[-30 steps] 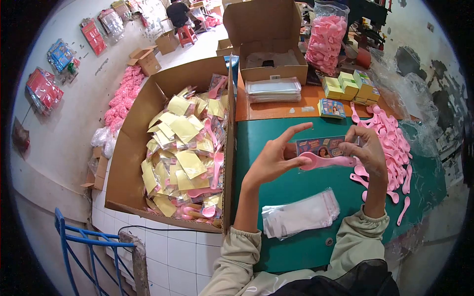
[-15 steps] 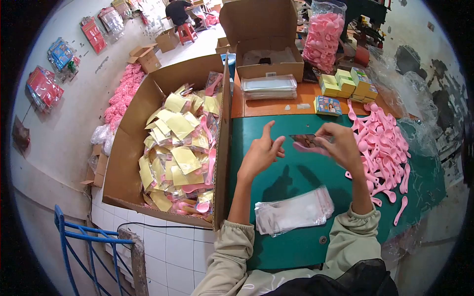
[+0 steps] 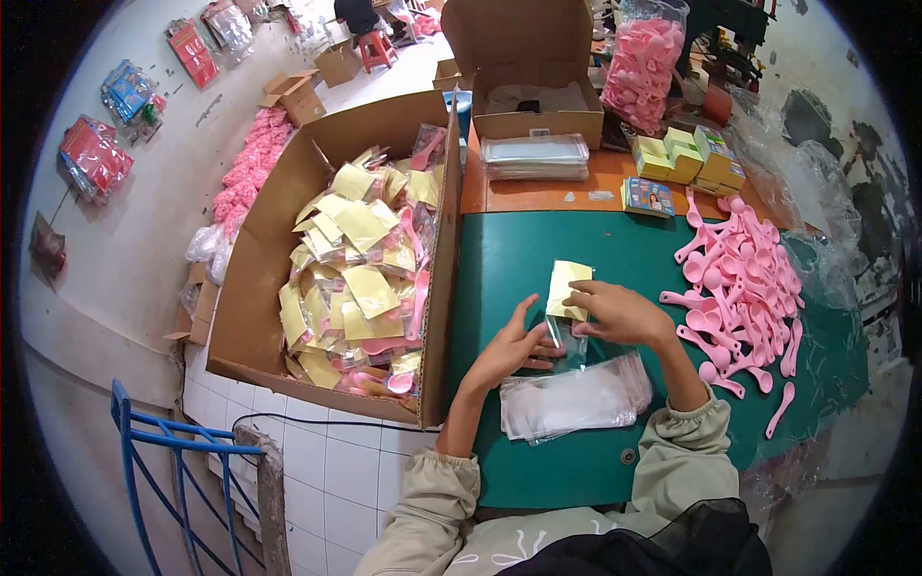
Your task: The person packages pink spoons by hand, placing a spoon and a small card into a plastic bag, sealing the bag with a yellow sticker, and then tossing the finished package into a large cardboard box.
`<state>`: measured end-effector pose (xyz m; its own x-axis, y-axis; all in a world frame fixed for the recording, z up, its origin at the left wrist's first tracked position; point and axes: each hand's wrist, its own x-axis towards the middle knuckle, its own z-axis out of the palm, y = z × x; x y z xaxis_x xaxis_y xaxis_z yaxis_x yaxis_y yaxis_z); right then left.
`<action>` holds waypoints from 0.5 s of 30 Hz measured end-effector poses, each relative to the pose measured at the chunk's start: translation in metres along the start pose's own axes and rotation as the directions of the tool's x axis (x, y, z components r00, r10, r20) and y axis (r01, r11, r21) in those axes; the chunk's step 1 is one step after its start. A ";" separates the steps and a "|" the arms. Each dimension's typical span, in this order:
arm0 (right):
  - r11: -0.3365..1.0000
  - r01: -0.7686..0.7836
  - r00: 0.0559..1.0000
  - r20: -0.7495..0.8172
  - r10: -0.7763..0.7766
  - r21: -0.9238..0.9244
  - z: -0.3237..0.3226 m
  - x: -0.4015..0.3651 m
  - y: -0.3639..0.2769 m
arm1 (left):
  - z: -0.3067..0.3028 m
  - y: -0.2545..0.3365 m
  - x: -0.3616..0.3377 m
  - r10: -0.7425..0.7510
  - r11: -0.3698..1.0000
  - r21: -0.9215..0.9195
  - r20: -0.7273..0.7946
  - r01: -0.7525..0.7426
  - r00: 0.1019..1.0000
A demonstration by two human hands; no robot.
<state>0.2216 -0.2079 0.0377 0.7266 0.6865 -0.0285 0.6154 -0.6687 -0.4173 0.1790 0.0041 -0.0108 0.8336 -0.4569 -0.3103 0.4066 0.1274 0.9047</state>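
My right hand (image 3: 615, 312) pinches a yellow card (image 3: 569, 286) by its lower right edge, above the green mat (image 3: 509, 259). A clear plastic bag (image 3: 569, 344) hangs below the card. My left hand (image 3: 514, 348) is at the bag's left side, its thumb raised and its fingertips on the plastic. Just below both hands lies a stack of clear bags (image 3: 576, 401). Pink spoons (image 3: 744, 278) are heaped to the right of my right hand.
A large cardboard box (image 3: 259, 288) of packed bags stands at the left. Behind the mat are another bag stack (image 3: 535, 158), card stacks (image 3: 682, 158), an open carton (image 3: 538, 125) and a bag of spoons (image 3: 642, 72). A person (image 3: 356, 14) sits far back.
My right hand has moved down and left, and the card now shows its yellow side, with a clear bag at it. My left hand has come down to the bag. The view has shifted slightly.
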 end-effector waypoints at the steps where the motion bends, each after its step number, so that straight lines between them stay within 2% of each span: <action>1: 1.000 -0.013 1.000 -0.017 0.012 -0.025 0.000 -0.001 -0.002 | -0.001 0.000 -0.003 0.002 0.999 0.037 -0.018 -0.001 1.000; 5: 0.997 -0.031 0.999 -0.044 0.028 -0.066 -0.005 0.005 -0.017 | -0.006 0.008 -0.015 0.017 0.987 0.163 -0.076 -0.004 0.997; 8: 0.989 -0.116 0.991 0.059 0.122 -0.096 -0.014 0.004 -0.037 | -0.008 0.008 -0.023 -0.004 0.970 0.241 -0.074 0.021 0.997; 9: 0.991 -0.097 0.992 0.071 0.104 -0.095 -0.010 0.004 -0.036 | -0.008 0.010 -0.023 0.000 0.962 0.271 -0.070 0.019 0.998; 11: 0.994 -0.057 0.994 0.091 0.066 -0.097 0.000 0.003 -0.026 | -0.006 0.010 -0.021 -0.011 0.976 0.217 -0.052 0.022 0.999; 13: 0.993 -0.095 0.991 0.091 0.101 -0.068 0.001 0.006 -0.024 | -0.003 0.008 -0.019 -0.034 0.990 0.136 -0.026 0.038 0.999; 14: 0.992 -0.119 0.988 0.091 0.123 -0.053 0.001 0.006 -0.022 | -0.003 0.004 -0.016 0.011 0.993 0.116 -0.019 -0.008 1.000; 15: 0.992 -0.086 0.996 0.000 0.086 -0.089 0.004 0.005 -0.018 | -0.003 -0.002 -0.011 0.055 0.994 0.095 -0.011 -0.054 0.998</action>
<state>0.2122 -0.1912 0.0412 0.7769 0.6263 -0.0643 0.5755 -0.7478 -0.3310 0.1706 0.0116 -0.0099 0.8590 -0.4393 -0.2631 0.3237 0.0677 0.9437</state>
